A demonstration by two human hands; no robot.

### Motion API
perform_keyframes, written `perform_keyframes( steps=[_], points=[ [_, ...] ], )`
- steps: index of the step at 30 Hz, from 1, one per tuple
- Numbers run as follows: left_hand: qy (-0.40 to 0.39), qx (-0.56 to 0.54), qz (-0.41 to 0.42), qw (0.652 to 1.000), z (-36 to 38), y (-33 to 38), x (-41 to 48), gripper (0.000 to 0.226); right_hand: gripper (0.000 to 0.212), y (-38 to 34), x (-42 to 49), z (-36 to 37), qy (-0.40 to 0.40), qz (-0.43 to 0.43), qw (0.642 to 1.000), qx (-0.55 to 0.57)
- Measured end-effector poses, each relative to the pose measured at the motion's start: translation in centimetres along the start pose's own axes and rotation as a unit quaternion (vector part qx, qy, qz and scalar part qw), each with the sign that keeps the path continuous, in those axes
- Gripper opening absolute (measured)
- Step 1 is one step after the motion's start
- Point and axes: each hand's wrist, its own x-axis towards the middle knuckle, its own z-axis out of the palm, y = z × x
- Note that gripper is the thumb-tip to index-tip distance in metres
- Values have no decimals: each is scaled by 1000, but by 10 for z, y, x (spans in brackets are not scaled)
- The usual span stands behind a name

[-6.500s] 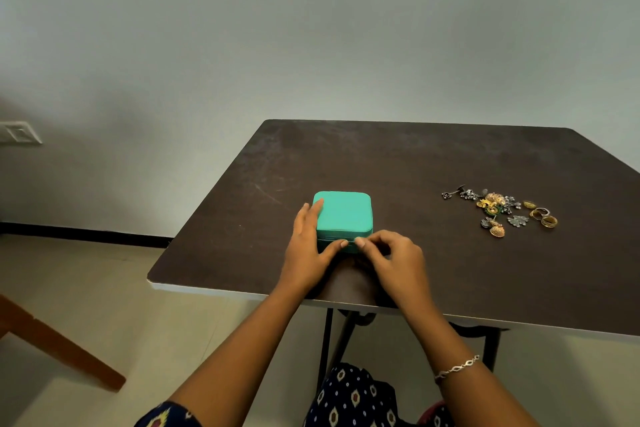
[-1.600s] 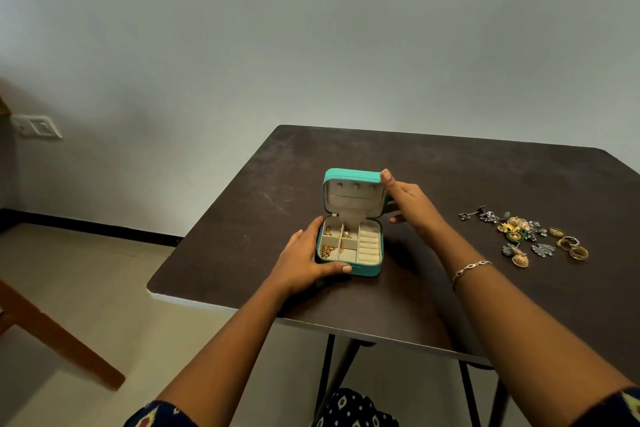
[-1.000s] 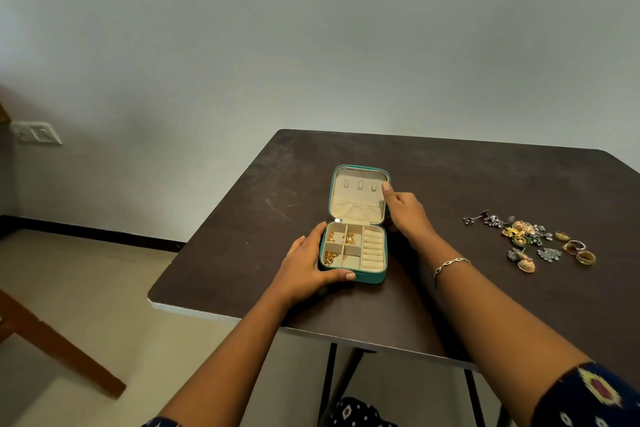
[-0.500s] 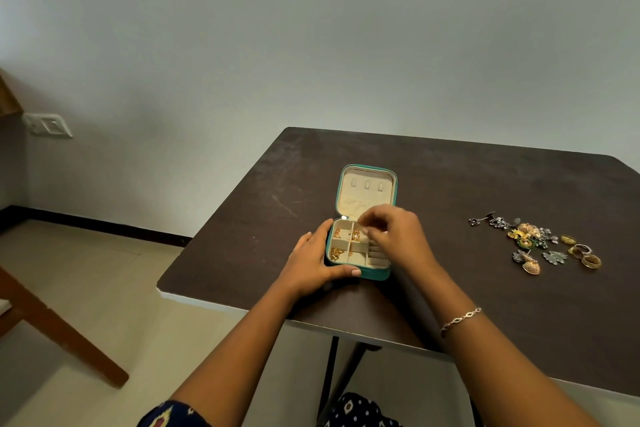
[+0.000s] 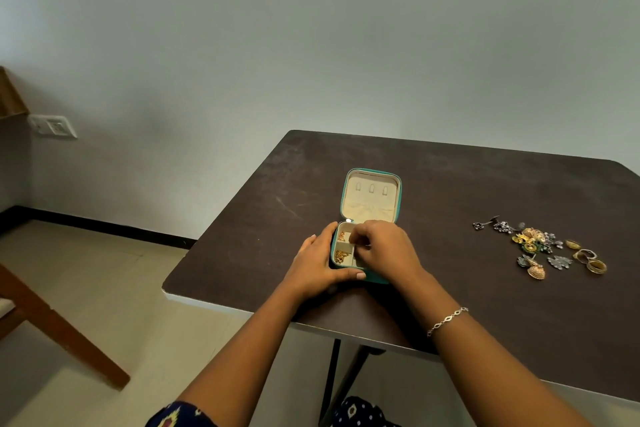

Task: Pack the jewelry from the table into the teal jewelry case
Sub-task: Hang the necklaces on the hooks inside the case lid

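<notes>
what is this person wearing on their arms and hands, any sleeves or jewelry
Both forearms are bare. A thin silver chain bracelet with oval links circles the right wrist. No rings show on the left hand or the right hand. At the bottom edge of the picture, a dark navy sleeve with a yellow and red print covers the left upper arm.

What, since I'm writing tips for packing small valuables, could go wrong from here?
1. The right hand curls over the case beside loose gold pieces; it might snag or flick them out.
2. The pile of jewelry on the table lies jumbled; lifting one piece may drag others.
3. The rings at its edge could roll if knocked.
</notes>
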Motion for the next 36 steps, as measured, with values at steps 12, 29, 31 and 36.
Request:
perform_keyframes(
  steps=[12, 29, 31, 36],
  points=[
    [-3, -17, -1, 1000, -1, -2, -1, 97, 13, 0, 7, -18, 49, 58, 985, 158],
    [176, -225, 74, 956, -8, 30, 9, 19, 11, -14, 16, -78, 60, 47, 931, 357],
    [195, -233, 76, 950, -9, 35, 9, 18, 10, -15, 14, -80, 59, 40, 929, 362],
    [225, -200, 83, 950, -11, 45, 6, 9, 14, -18, 9, -81, 59, 28, 925, 374]
  ],
)
